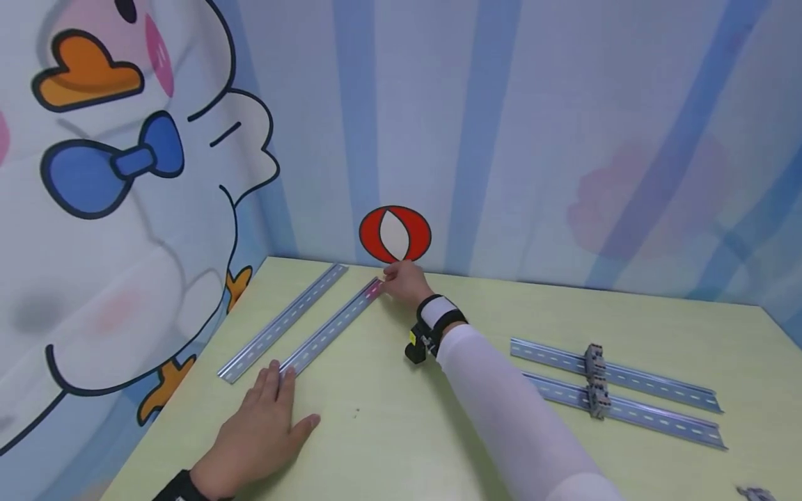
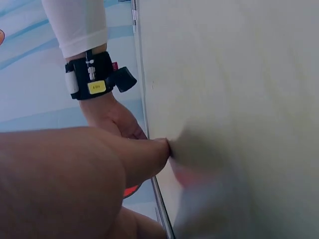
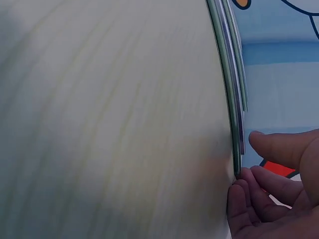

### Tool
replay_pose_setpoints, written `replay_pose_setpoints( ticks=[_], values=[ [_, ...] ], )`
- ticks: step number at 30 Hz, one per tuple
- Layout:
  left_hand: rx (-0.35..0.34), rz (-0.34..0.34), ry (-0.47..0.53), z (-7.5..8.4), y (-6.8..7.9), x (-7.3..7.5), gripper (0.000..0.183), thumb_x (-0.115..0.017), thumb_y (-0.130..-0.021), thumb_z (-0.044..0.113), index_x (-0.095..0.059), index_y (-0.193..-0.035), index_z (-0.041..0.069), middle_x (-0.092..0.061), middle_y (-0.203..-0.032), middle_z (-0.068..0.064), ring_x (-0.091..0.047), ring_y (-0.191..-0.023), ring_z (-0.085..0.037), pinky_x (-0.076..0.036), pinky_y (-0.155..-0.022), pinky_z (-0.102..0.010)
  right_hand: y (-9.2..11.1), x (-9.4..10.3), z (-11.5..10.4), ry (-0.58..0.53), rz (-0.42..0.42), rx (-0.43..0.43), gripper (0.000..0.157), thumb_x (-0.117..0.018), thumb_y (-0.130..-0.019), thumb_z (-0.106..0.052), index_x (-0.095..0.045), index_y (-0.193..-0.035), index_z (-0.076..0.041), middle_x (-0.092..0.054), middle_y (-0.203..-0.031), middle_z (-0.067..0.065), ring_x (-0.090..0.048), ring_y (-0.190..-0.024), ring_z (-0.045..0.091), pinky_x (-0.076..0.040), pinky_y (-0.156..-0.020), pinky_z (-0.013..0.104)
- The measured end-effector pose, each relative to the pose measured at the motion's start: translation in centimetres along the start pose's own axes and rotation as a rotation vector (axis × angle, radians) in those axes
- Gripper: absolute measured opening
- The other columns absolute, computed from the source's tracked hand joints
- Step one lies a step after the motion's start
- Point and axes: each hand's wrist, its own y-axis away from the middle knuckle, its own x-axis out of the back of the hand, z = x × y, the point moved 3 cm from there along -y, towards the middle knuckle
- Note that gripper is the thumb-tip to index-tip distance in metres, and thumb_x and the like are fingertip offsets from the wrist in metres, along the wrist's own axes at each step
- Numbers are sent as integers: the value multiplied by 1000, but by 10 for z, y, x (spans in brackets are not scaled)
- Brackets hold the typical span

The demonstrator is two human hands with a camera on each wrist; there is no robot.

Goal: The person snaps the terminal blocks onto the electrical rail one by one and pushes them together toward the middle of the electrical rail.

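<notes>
Well, the left hand [image 1: 260, 424] lies straight-fingered on a rail [image 1: 331, 328]; the right hand [image 1: 407, 284], fingers loosely bent, thumb apart, seemingly touches its far end. Behind them, a yellow label [image 2: 96, 87] is unreadably small.

A long, straight, silver-grey metal rail [image 1: 335, 325] with raised edges and a row of oblong slots down its middle lies flat on the worktop [image 1: 388, 424], slanting toward the back edge. Its near end is under the fingertips of the left hand [image 1: 260, 424]; its far end, tinged pinkish-red, meets the right hand [image 1: 406, 284].
</notes>
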Motion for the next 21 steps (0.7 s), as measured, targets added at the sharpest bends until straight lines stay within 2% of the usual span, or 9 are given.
replay_pose_setpoints(
  ticks=[3,5,6,8,10,12,15,17,21],
  values=[
    [-2,-19,14,2,2,-2,88,-60,-93,48,-29,-148,-12,-17,-156,-39,-14,-143,-54,-30,-109,-67,-2,-5,-4,84,-20,35,40,-68,-89,-9,-65,-127,0,-71,-118,16,-60,-101,27,-54,-88,34],
    [3,-32,15,3,3,-2,87,-61,-92,47,-29,-148,-12,-17,-156,-39,-15,-143,-55,-30,-108,-67,-3,-8,-6,117,-21,65,16,-69,-88,-8,-74,-100,2,-71,-87,12,-57,-83,22,-50,-70,27],
    [7,-40,12,3,3,-2,88,-61,-92,48,-30,-148,-12,-17,-155,-40,-16,-142,-55,-30,-108,-67,-2,-10,-6,137,-18,79,10,-68,-88,-7,-72,-82,1,-64,-73,9,-52,-73,20,-44,-61,24],
    [14,-58,10,5,5,0,88,-63,-91,48,-32,-147,-13,-19,-154,-40,-18,-142,-56,-31,-108,-67,-2,-12,-5,169,-16,93,29,-66,-87,-6,-54,-61,-3,-44,-59,5,-39,-60,18,-29,-51,23],
    [20,-68,10,7,6,2,85,-65,-90,45,-35,-145,-13,-22,-153,-41,-22,-140,-56,-33,-107,-66,1,-11,-4,206,-4,104,34,-69,-86,-8,-52,-58,-3,-43,-57,2,-36,-57,15,-26,-49,22],
    [30,-75,8,9,5,3,81,-66,-90,43,-39,-143,-13,-27,-151,-41,-27,-139,-55,-35,-106,-64,3,-9,-4,247,-22,82,18,-71,-87,-13,-71,-77,1,-65,-73,6,-49,-65,16,-41,-55,20],
    [36,-69,-8,11,3,6,72,-66,-91,39,-47,-138,-13,-37,-146,-40,-37,-135,-53,-41,-103,-62,8,-4,-3,277,-64,32,36,-76,-85,-23,-73,-115,-3,-73,-115,9,-62,-96,20,-55,-82,30],
    [27,-62,-33,12,2,9,66,-67,-90,38,-54,-133,-11,-46,-142,-38,-45,-130,-51,-45,-99,-61,13,1,-3,296,-92,3,39,-76,-85,-24,-71,-117,-2,-72,-119,11,-62,-104,24,-54,-88,34],
    [-15,37,-59,11,4,19,41,-75,-85,27,-72,-112,-4,-72,-108,-23,-70,-94,-33,-58,-75,-47,22,9,-2,298,-103,-6,28,-79,-83,-22,-75,-103,-3,-74,-103,10,-61,-90,22,-51,-70,26]
  ],
)
